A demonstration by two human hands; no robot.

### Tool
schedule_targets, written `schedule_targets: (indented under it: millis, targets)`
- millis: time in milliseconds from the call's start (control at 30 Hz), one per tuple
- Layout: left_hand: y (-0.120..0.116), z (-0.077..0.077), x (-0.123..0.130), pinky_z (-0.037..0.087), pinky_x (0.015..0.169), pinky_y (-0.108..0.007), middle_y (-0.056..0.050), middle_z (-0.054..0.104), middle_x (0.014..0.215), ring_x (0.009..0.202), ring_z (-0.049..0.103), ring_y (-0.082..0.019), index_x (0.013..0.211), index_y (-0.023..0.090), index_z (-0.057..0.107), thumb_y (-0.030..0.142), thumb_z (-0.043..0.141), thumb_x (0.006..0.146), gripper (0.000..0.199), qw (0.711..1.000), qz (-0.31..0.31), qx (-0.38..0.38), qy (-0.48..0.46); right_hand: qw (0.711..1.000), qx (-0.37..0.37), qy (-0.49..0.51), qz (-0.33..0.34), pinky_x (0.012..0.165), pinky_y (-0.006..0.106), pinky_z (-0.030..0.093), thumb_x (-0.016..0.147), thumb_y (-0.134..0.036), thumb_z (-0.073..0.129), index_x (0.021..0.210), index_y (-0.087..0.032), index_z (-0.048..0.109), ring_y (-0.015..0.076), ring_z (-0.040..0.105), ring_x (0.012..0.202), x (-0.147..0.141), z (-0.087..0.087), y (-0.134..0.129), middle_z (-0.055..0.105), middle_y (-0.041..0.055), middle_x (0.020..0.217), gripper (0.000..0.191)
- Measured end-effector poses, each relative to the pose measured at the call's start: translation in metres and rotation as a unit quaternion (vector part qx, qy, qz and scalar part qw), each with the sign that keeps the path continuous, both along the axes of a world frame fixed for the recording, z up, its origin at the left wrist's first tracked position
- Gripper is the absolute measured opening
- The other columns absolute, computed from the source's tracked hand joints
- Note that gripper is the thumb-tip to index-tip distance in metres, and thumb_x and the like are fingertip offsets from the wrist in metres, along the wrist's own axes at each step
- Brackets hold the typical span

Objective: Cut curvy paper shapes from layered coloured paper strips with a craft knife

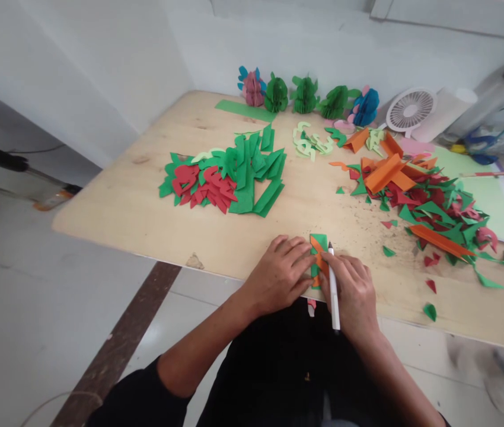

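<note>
Near the table's front edge lies a small green paper strip (319, 240) with an orange paper cutout (318, 248) on top of it. My left hand (282, 271) rests flat at the left side of these papers, its fingertips pressing on them. Over their right side is my right hand (350, 290), closed around a white pen (334, 290) whose dark tip points away from me. The right fingers also touch the orange cutout. Parts of both papers are hidden under the fingers.
Red cutouts (216, 190) and folded green strips (245, 178) lie at left. Orange folded strips (385, 173) and paper scraps (452, 216) are heaped at right. Behind stand green honeycomb paper figures (304, 95), a white fan (411, 111) and a steel bottle (492, 98).
</note>
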State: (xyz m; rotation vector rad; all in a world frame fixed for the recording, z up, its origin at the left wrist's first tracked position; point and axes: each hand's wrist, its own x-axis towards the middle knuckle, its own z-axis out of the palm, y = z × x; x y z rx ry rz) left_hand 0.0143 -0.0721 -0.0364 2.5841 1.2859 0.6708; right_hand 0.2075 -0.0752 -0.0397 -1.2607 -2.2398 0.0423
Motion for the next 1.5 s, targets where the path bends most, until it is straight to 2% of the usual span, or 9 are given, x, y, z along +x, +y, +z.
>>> schedule_targets:
  millis: [433,733,1133,1500]
  targets:
    - [0.0,0.0,0.0,0.033,0.112,-0.051,-0.014,0.06,0.131,0.129,0.048,-0.029,0.121,0.014,0.059,0.033,0.045,0.094,0.036,1.0,0.001,0.0,-0.004,1.0,-0.01,0.016,0.006,0.081,0.039,0.044,0.094,-0.021,0.053,0.123,-0.021,0.061,0.0256,0.062,0.099,0.0,0.001,0.002,0.073,0.0079,0.097,0.03]
    - [0.002,0.003,0.0,0.036,0.111,-0.049,-0.015,0.058,0.134,0.128,0.049,-0.029,0.12,0.012,0.06,0.03,0.042,0.094,0.037,1.0,0.002,0.002,-0.019,1.0,-0.001,0.003,0.008,0.081,0.038,0.044,0.094,-0.021,0.054,0.12,-0.019,0.062,0.0248,0.062,0.099,0.001,-0.002,0.002,0.073,0.0084,0.099,0.027]
    - [0.004,0.0,0.003,0.033,0.113,-0.049,-0.015,0.058,0.133,0.131,0.045,-0.03,0.113,0.013,0.061,0.036,0.047,0.094,0.034,1.0,0.007,0.006,-0.003,1.0,-0.005,0.002,0.011,0.081,0.038,0.043,0.093,-0.02,0.055,0.123,-0.019,0.061,0.025,0.062,0.099,0.004,-0.005,0.002,0.073,0.0082,0.1,0.031]
    - [0.005,0.0,0.002,0.032,0.113,-0.05,-0.015,0.058,0.135,0.132,0.045,-0.03,0.115,0.013,0.061,0.037,0.05,0.092,0.036,1.0,0.009,-0.013,0.0,1.0,-0.015,0.009,0.008,0.082,0.037,0.043,0.094,-0.02,0.053,0.121,-0.02,0.061,0.0248,0.061,0.1,0.002,0.005,0.0,0.072,0.0078,0.099,0.029]
